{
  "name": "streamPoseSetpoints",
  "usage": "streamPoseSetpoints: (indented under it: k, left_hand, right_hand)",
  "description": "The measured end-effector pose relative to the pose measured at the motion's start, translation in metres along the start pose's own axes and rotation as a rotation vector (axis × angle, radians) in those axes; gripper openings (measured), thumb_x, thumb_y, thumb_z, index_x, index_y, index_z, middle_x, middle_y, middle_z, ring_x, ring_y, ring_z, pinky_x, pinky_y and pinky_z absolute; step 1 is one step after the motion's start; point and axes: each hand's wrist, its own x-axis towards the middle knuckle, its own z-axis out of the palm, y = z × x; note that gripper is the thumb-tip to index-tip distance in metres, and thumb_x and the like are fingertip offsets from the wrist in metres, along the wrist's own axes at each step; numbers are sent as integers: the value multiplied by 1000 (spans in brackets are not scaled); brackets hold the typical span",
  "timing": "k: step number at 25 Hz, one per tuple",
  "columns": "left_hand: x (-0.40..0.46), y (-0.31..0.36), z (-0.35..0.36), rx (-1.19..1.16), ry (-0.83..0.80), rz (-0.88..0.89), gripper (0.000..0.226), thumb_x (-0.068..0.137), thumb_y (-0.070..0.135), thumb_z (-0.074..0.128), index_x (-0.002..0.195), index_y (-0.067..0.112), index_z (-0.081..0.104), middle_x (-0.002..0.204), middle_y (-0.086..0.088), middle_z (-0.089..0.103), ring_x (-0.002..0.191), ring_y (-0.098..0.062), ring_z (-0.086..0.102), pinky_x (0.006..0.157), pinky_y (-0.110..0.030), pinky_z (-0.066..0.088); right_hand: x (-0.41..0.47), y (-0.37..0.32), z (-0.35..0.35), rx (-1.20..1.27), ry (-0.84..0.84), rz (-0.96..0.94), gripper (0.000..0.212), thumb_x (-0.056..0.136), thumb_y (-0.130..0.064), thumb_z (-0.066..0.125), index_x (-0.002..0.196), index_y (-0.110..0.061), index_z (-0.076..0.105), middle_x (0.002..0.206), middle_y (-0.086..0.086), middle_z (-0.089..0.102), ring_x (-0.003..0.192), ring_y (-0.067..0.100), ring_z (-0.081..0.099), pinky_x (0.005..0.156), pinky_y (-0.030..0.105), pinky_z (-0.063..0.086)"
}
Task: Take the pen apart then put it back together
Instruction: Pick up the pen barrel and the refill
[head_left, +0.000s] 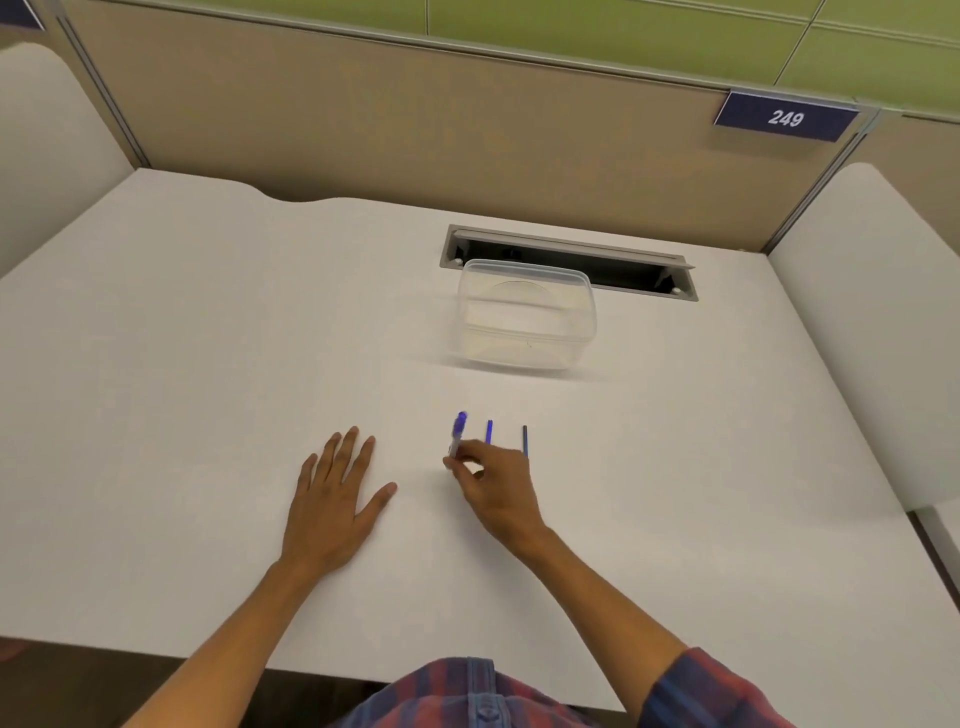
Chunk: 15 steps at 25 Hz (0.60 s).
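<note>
Now the right hand (493, 480) pinches the lower end of a blue pen piece (458, 432) between thumb and fingertips; the piece leans up and away from the grip, and I cannot tell if its far end touches the desk (208, 338). Just to the right of the grip lie two thinner pen parts, a blue thin part (489, 431) and a dark thin part (525, 439), partly hidden by the hand. The left hand (335, 506) rests flat to the left, fingers spread, holding nothing. I think the risk is that the knuckles brush these loose parts and roll them away, or that the narrow pinch slips. Beyond the grip stands a clear container (527, 317).
</note>
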Motion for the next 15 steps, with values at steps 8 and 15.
streamPoseSetpoints:
  k: [8, 15]
  left_hand:
    - [0, 2, 1, -30, 32, -1, 85, 87, 75, 5, 153, 24, 24, 162, 1, 16, 150, -17, 10, 120, -40, 9]
    - [-2, 4, -1, -39, 32, -5, 86, 88, 75, 5, 151, 22, 29, 161, -2, 22, 149, -21, 16, 119, -43, 13]
  right_hand:
    - [-3, 5, 6, -68, -70, 35, 20, 94, -18, 63, 108, -6, 70, 105, 6, 77, 99, 18, 72, 88, 29, 57]
    - [7, -8, -9, -44, -51, -30, 17, 90, -21, 68, 102, -9, 73, 94, 3, 78, 85, 16, 74, 83, 35, 59]
